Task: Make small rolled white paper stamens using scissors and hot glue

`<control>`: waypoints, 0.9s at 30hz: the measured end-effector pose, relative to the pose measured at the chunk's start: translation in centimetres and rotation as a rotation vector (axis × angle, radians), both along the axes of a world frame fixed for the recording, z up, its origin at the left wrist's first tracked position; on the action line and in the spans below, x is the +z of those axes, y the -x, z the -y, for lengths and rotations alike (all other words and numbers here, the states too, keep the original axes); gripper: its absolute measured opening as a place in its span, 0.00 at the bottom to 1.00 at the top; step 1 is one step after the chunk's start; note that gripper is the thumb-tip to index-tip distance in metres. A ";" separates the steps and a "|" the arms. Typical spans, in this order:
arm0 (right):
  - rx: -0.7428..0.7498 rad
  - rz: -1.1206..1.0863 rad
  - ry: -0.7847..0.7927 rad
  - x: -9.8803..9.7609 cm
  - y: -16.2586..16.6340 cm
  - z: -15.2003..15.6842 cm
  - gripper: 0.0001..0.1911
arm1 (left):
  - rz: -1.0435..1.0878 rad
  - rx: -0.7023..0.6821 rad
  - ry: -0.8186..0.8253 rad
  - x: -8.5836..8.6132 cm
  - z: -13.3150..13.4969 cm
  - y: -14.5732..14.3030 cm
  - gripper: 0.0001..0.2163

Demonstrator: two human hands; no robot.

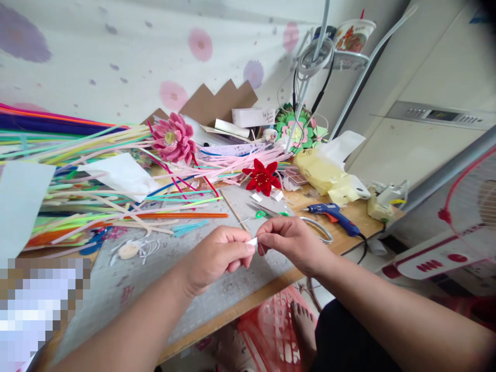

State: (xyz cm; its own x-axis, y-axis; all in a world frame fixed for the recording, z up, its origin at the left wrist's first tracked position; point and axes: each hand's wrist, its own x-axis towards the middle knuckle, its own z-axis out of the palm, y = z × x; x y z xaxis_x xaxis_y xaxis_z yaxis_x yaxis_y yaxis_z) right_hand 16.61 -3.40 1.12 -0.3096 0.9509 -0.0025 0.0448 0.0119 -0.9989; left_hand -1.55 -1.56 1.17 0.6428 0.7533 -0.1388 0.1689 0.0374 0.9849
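My left hand (217,258) and my right hand (290,243) meet above the grey cutting mat (155,279). Both pinch a small white piece (252,241) between thumb and forefinger, the fingers of each hand closed. What the white piece is I cannot make out; it looks like a short strip of paper or tape. A red craft flower (262,177) lies on the table just beyond my hands.
Many coloured pipe cleaners (77,150) are piled at the left and back. A pink craft flower (173,137) sits among them. A blue glue gun (333,214) lies at the right near the table edge, beside yellow paper (321,173). A fan (465,227) stands at the far right.
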 end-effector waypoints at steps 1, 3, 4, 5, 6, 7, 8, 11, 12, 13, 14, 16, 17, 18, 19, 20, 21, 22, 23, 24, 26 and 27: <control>-0.002 0.007 -0.003 0.0 -0.1 0.0 0.12 | -0.004 0.002 -0.002 0.0 0.0 0.0 0.12; 0.010 -0.030 0.020 0.0 -0.2 0.0 0.13 | -0.001 0.005 0.002 0.0 0.0 0.0 0.13; 0.024 -0.069 0.046 0.1 -0.3 0.0 0.14 | 0.005 0.009 0.009 0.0 0.0 0.0 0.13; 0.037 -0.113 0.075 0.1 -0.4 0.0 0.14 | 0.013 0.011 0.017 0.0 0.0 0.0 0.13; 0.048 -0.152 0.101 0.1 -0.5 0.0 0.15 | 0.022 0.013 0.026 0.0 0.0 0.1 0.13; 0.053 -0.180 0.118 0.1 -0.6 0.0 0.15 | 0.030 0.013 0.033 0.0 0.0 0.1 0.13; 0.054 -0.195 0.126 0.1 -0.7 0.0 0.15 | 0.035 0.012 0.038 0.0 0.0 0.1 0.13; 0.036 -0.199 0.099 0.1 -0.7 0.1 0.13 | 0.037 0.014 0.040 0.0 0.0 0.1 0.13; 0.031 -0.195 0.088 0.1 -0.7 0.1 0.13 | 0.035 0.017 0.039 0.0 0.0 0.1 0.13; 0.026 -0.190 0.076 0.0 -0.6 0.2 0.12 | 0.033 0.021 0.038 0.0 0.0 0.1 0.13; 0.021 -0.182 0.066 0.0 -0.6 0.2 0.12 | 0.033 0.024 0.037 0.1 0.0 0.1 0.13; 0.015 -0.163 0.053 0.1 -0.5 0.2 0.12 | 0.032 0.026 0.032 0.1 0.0 0.0 0.13; 0.011 -0.153 0.047 0.1 -0.4 0.2 0.12 | 0.032 0.025 0.028 0.1 0.0 0.0 0.13; 0.008 -0.141 0.041 0.2 -0.3 0.3 0.12 | 0.032 0.024 0.023 0.1 0.0 0.0 0.13; 0.003 -0.128 0.036 0.2 -0.3 0.3 0.12 | 0.032 0.024 0.018 0.1 0.0 0.0 0.13; -0.003 -0.112 0.030 0.3 -0.2 0.3 0.12 | 0.031 0.022 0.013 0.0 0.0 0.0 0.13; -0.012 -0.092 0.021 0.3 -0.1 0.2 0.12 | 0.029 0.021 0.008 0.0 0.0 0.1 0.13; -0.022 -0.070 0.012 0.4 -0.1 0.2 0.12 | 0.026 0.019 0.003 -0.1 0.0 0.1 0.13; -0.033 -0.042 0.000 0.4 -0.1 0.2 0.11 | 0.022 0.015 -0.001 -0.1 0.0 0.1 0.13; -0.043 -0.009 -0.013 0.3 0.0 0.1 0.10 | 0.017 0.013 -0.006 -0.1 0.0 0.1 0.13; -0.057 0.063 -0.046 0.3 0.0 0.0 0.09 | 0.010 0.008 -0.017 -0.2 0.0 0.1 0.13; -0.060 0.104 -0.066 0.3 0.0 0.0 0.09 | 0.007 0.005 -0.022 -0.2 -0.1 0.1 0.13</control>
